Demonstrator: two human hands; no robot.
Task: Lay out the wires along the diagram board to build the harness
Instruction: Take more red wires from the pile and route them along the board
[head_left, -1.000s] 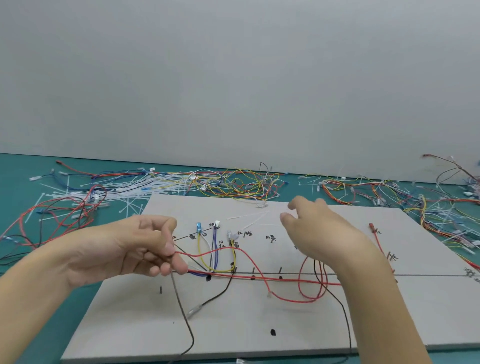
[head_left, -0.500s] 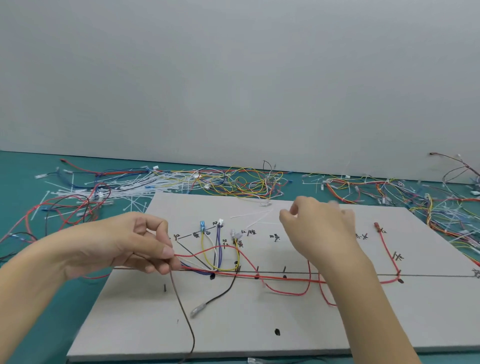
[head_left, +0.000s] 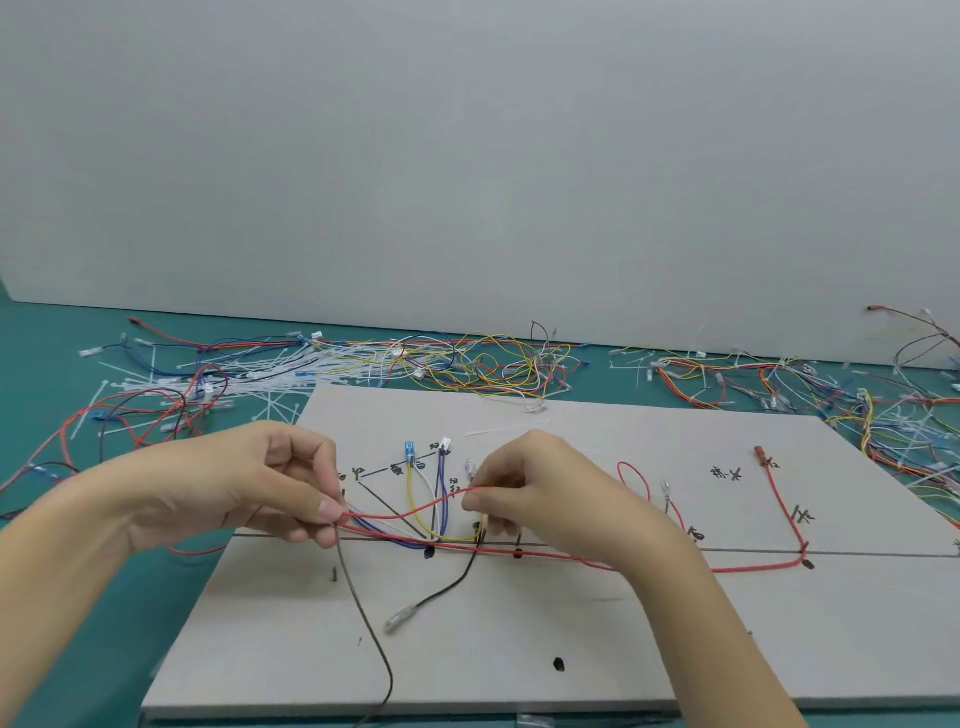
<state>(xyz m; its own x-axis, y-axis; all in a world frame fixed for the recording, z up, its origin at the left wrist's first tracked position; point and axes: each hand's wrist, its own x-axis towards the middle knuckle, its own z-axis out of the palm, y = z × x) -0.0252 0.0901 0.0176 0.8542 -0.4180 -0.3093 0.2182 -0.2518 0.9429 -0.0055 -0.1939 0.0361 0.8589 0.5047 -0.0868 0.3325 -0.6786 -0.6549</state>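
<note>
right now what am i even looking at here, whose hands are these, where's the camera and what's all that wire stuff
There is no machine here: a person works with bare hands, and the single camera sits on their head, looking forward and down. The pale diagram board lies on a teal table; it carries drawn lines and handwritten marks showing where each wire should run. Several wires already lie on it, among them a yellow loop and a long red wire along the main line. The left hand pinches a bundle of wire ends, with a brown wire hanging below it. The right hand pinches a red wire stretched between both hands. Loose wires and white cable ties lie heaped behind the board.
</note>
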